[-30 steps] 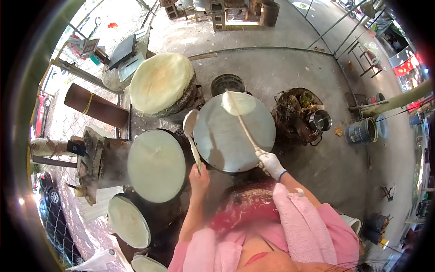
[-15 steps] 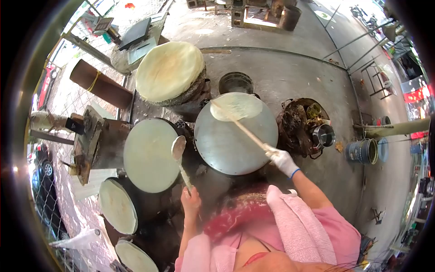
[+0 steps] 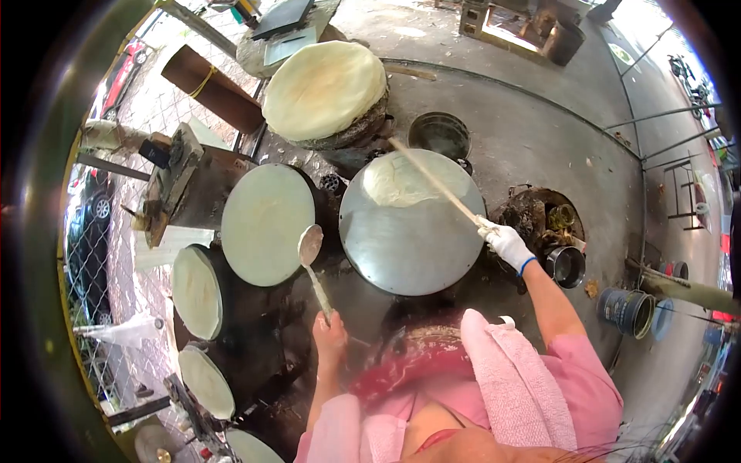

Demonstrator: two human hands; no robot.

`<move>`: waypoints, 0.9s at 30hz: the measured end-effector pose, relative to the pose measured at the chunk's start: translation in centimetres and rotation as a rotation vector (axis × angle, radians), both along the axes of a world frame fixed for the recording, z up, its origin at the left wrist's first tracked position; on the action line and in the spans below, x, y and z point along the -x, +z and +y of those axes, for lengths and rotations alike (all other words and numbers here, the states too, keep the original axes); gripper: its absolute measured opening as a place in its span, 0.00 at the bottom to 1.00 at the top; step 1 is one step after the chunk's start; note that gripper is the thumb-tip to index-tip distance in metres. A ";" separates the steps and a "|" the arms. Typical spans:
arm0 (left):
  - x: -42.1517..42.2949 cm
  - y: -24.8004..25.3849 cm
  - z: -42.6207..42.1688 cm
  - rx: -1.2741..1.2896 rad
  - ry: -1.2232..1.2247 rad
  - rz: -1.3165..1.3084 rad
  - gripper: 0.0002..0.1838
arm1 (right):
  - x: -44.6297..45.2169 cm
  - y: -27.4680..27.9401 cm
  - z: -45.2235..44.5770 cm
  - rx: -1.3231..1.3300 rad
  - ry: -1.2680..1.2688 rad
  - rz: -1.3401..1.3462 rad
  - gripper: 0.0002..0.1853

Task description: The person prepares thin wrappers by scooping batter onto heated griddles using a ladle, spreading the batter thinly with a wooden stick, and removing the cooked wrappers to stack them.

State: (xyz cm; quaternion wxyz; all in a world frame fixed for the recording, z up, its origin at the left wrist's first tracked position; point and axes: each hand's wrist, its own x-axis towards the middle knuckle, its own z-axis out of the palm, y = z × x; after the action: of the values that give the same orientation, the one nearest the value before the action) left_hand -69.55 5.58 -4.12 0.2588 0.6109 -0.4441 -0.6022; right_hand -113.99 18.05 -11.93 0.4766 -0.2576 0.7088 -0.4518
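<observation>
My left hand is closed around the handle of a ladle, whose batter-coated bowl hangs near the right edge of a griddle. My right hand, in a white glove, grips a long wooden stick. The stick reaches over a patch of pale batter on the far part of a round metal griddle. Its far end lies by the griddle's upper left rim; whether it touches the batter I cannot tell. A red basin with batter smears stands close in front of my body.
Left of the griddle, another griddle bears a pale flat sheet. More round sheets curve toward the lower left. A thick pale round stack sits at the back. At right are a charred basin, a metal pot and a bucket.
The batter patch is wider toward the right. The stick's far end has moved from the patch's left side to the griddle's upper rim. The whole view has turned slightly; both hands keep their holds.
</observation>
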 end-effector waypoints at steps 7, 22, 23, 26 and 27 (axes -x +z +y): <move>1.1 0.9 1.7 -0.045 0.076 -0.050 0.05 | -0.9 2.3 -1.3 -0.156 0.277 -0.240 0.21; -0.6 -0.9 4.2 0.018 0.066 -0.310 0.09 | 6.5 1.1 -5.7 -0.117 0.475 -0.009 0.21; -1.7 -3.1 3.7 0.087 0.016 -0.382 0.09 | 6.7 1.1 -7.3 -0.156 0.518 0.067 0.20; 0.2 -2.3 1.4 0.221 -0.118 -0.562 0.12 | 6.4 -1.4 -8.1 -0.239 0.616 -0.169 0.18; 0.5 -2.9 0.7 0.307 -0.171 -0.638 0.12 | 6.1 -0.1 -7.6 -0.292 0.661 -0.171 0.18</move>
State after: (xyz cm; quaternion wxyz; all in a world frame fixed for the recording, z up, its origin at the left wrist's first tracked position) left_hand -70.02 6.25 -6.98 0.1446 0.6826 -0.6372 -0.3273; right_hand -120.04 10.42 -12.01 0.6858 -0.3633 0.6021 -0.1874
